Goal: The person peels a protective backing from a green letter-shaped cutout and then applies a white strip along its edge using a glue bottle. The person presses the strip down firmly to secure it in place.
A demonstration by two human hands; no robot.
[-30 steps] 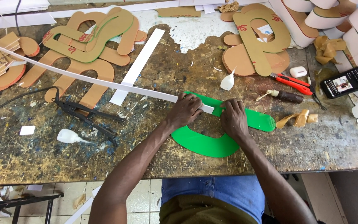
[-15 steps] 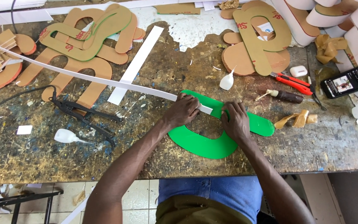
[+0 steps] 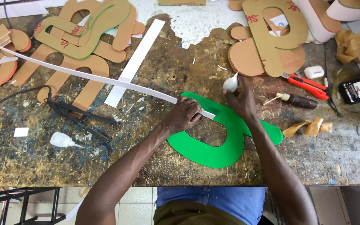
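While my left hand (image 3: 185, 116) pinches the long white plastic strip (image 3: 84, 76) down against the edge of the flat green cut-out letter shape (image 3: 213, 148), my right hand (image 3: 241, 98) closes around a small white squeeze bottle of glue (image 3: 230, 83), nozzle tilted up. The green shape lies flat on the scarred brown workbench (image 3: 146, 166), near its front edge, right in front of me. I judge the strip could spring off the curve if my left grip slackens, since most of its length hangs free across the bench to the left. Glue could also drip onto the green face. Brown cardboard letter cut-outs (image 3: 80, 33) crowd the far left, a black tool (image 3: 80, 118) lies under the strip's run, and a red utility knife (image 3: 307, 85) sits near my right forearm.
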